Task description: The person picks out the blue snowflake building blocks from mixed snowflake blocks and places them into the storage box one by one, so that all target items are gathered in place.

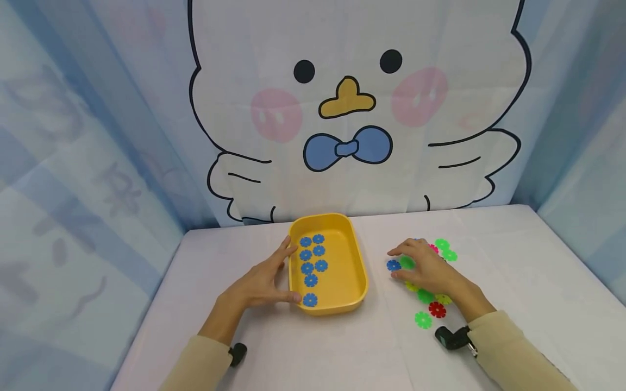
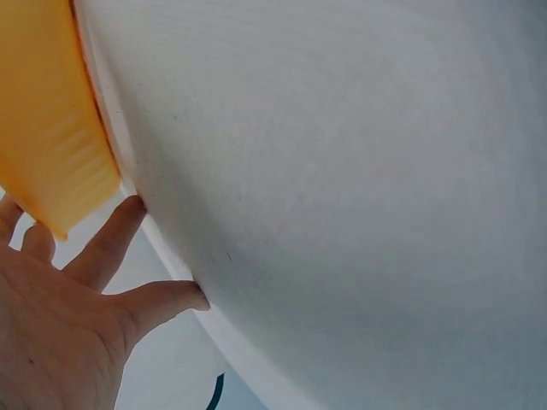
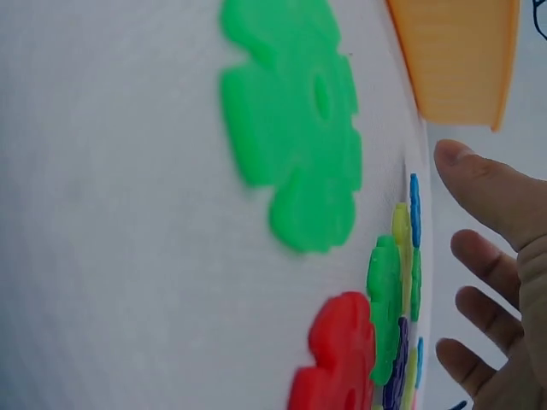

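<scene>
A yellow tray [image 1: 342,271] stands mid-table, with several blue flower-shaped plastic discs [image 1: 310,280] in two rough columns along its left side. At its left rim, my left hand [image 1: 261,283] has its thumb and fingers spread, touching or very near the edge. My right hand [image 1: 426,267] hovers over a loose group of discs, fingers slightly bent and apart. Just by its thumb and fingertips lies a blue disc [image 1: 393,265]. Nothing shows between the fingers of the right hand [image 3: 504,299] in the right wrist view. Its palm hides part of the group.
Around the right hand lie green discs [image 1: 423,320], a red disc [image 1: 437,309], yellow discs [image 1: 443,299] and a pink one [image 1: 433,248]. A white cloth covers the table [image 1: 313,353]. Behind it hangs a curtain [image 1: 342,184] with a cartoon bird; more curtain flanks both sides.
</scene>
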A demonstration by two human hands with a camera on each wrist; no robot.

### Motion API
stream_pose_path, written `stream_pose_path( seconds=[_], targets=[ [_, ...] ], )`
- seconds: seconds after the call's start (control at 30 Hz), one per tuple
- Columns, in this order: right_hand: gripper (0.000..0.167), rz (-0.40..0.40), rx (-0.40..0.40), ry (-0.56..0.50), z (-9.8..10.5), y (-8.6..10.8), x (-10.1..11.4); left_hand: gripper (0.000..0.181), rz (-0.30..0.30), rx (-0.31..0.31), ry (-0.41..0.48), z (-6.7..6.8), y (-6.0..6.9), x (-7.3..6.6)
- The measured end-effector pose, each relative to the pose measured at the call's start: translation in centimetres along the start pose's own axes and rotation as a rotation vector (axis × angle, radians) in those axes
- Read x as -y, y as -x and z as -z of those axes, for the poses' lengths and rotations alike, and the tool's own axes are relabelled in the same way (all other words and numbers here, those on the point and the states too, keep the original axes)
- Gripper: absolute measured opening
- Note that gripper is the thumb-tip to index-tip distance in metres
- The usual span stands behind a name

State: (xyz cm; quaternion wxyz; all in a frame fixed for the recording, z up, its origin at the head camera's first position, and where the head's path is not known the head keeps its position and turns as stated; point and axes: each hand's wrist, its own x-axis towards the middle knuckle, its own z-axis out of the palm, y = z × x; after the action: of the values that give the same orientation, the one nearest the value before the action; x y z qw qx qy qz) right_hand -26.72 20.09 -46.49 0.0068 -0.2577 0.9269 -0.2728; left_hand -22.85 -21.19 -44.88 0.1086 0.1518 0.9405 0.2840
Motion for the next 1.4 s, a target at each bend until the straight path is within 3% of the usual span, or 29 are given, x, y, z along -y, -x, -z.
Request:
stream_pose_path(
  seconds=[0.2, 0.43, 0.7, 1.03, 1.4],
  targets=[
    [0.042, -0.006, -0.020, 0.060, 0.0, 0.0, -0.3, 0.115, -0.008, -0.004, 0.000, 0.0, 0.0, 0.1],
    [0.039, -0.034, -0.035, 0.067, -0.4, -0.1, -0.6, 0.115, 0.031, 0.013, -0.015, -0.1, 0.0, 0.1],
    [0.030, -0.055, 0.010, 0.122, -0.5, -0.3, -0.7, 0.113, 0.051, 0.026, -0.021, 0.0, 0.0, -0.2],
    [0.018, -0.087, 0.038, 0.067, -0.2, -0.7, -0.4, 0.112, 0.051, 0.025, -0.015, 0.0, 0.0, -0.2],
    [0.028, -0.095, 0.126, 0.029, -0.1, -1.1, 0.2, 0.112, 0.059, 0.022, -0.021, -0.1, 0.0, -0.2]
  ],
)
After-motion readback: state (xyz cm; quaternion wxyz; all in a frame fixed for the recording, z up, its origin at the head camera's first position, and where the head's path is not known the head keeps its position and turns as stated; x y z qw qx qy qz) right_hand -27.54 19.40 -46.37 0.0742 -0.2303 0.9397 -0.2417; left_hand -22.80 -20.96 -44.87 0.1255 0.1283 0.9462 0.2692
